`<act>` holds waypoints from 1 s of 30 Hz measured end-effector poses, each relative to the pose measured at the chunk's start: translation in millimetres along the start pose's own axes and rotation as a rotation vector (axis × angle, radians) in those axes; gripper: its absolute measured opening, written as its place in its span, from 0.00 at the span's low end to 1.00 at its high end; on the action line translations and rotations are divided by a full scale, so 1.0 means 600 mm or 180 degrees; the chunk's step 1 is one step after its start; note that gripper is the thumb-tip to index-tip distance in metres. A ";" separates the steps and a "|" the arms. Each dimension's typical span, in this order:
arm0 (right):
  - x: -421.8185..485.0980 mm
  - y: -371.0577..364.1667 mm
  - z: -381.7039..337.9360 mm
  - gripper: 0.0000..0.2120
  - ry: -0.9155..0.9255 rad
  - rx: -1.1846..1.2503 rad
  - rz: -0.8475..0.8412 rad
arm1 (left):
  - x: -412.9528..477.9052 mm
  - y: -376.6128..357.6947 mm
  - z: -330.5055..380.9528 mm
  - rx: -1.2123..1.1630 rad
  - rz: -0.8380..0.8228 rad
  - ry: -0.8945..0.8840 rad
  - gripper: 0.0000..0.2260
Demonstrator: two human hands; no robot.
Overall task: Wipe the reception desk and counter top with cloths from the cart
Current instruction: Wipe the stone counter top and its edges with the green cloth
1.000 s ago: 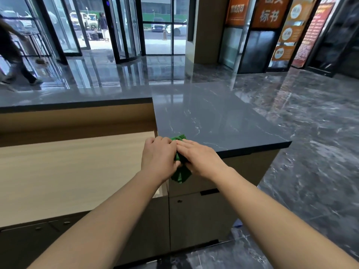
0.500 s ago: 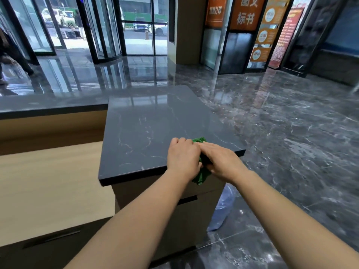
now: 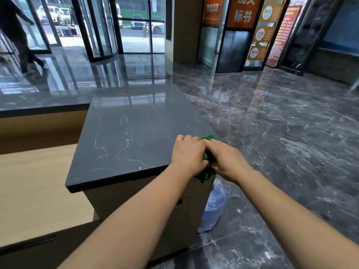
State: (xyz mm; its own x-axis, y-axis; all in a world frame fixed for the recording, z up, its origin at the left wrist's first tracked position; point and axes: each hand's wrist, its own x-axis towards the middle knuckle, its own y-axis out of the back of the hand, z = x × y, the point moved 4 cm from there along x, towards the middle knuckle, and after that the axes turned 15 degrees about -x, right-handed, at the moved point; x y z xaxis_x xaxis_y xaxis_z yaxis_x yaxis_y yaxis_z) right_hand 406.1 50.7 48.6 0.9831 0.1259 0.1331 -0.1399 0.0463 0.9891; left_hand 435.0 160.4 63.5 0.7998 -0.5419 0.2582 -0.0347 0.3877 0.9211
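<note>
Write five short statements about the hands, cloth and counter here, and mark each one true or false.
1. The left hand and right hand both hold the cloth. True.
2. The cloth is red. False: it is green.
3. The cloth is at the near right corner of the counter top. True.
4. A blue bag lies on the counter top. False: it stands on the floor beside the counter.
5. The wooden desk is higher than the counter top. False: it lies lower, to its left.

My green cloth (image 3: 204,175) lies bunched on the dark marble counter top (image 3: 132,133), hanging over its near right corner.
</note>
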 end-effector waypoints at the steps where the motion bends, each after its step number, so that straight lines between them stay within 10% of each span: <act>1: 0.000 0.001 -0.006 0.27 -0.0024 -0.0046 -0.0022 | -0.003 0.004 -0.006 -0.0033 -0.0026 -0.0023 0.16; 16: 0.017 0.014 -0.213 0.25 0.0209 -0.0486 -0.0236 | -0.114 0.118 -0.206 -0.1058 -0.0276 0.0952 0.24; 30: 0.019 0.029 -0.418 0.27 0.0228 -0.0362 -0.0061 | -0.188 0.188 -0.324 -0.1811 -0.0806 0.1560 0.09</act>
State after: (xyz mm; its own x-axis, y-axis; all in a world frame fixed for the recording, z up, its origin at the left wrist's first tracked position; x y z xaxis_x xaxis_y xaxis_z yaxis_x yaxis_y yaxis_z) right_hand 385.2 301.5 51.3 0.9753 0.1941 0.1054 -0.1377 0.1609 0.9773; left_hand 457.5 410.2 81.5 0.9198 -0.3255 -0.2189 0.3894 0.6899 0.6103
